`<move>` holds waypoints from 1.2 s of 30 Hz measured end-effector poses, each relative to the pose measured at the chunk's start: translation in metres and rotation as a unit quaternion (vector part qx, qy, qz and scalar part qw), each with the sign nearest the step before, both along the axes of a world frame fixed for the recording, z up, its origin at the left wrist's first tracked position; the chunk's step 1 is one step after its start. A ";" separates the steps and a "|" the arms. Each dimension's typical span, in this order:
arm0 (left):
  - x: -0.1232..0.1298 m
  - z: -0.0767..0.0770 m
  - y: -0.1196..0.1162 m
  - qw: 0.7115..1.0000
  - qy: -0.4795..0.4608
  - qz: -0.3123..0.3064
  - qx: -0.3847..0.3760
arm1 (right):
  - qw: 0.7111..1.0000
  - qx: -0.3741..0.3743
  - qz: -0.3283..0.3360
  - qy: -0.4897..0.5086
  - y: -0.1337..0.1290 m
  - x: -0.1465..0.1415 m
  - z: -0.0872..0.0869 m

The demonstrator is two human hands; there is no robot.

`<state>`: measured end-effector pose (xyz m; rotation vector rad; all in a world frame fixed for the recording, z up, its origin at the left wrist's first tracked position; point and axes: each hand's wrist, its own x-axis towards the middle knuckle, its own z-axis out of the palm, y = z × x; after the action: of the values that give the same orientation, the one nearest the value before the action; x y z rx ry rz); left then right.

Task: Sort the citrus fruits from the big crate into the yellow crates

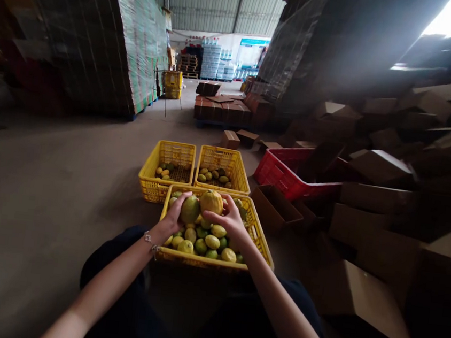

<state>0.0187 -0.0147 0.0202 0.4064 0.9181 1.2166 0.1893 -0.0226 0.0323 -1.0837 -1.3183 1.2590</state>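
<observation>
Over the near yellow crate (pixel 261 237), my left hand (pixel 175 212) is closed round a dark green fruit (pixel 190 209). Beside it, my right hand (pixel 230 216) grips a yellowish fruit (pixel 211 202) with thumb and fingers. The two held fruits are side by side and look larger than those below. Many green and yellow fruits (pixel 212 242) lie in the near crate. Just behind it stand a left yellow crate (pixel 147 179) and a right yellow crate (pixel 244 180), each with several fruits on its bottom.
At the right are a red crate (pixel 277 174), an open cardboard box (pixel 276 206) and a heap of cardboard (pixel 376 308). A wrapped pallet stack (pixel 138 41) rises at the left. Farther back, flat brown boxes (pixel 223 111) sit on a pallet.
</observation>
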 end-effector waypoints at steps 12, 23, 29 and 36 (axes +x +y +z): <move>0.011 -0.021 0.043 0.996 -0.025 0.082 0.009 | 0.999 -0.052 -0.006 0.001 0.037 0.018 -0.033; 0.044 -0.016 0.024 0.980 0.135 0.096 0.110 | 0.997 0.030 -0.043 -0.057 0.019 0.029 -0.042; 0.035 -0.006 0.015 0.959 0.179 0.063 0.212 | 0.981 0.153 -0.055 -0.101 0.012 0.024 -0.044; 0.018 -0.002 0.005 0.953 0.166 0.032 0.251 | 0.969 0.218 -0.058 -0.100 0.000 0.013 -0.046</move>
<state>0.0372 -0.0098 0.0181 1.0190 0.9013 1.4673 0.2020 -0.0227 -0.0134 -0.9699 -1.5670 0.7371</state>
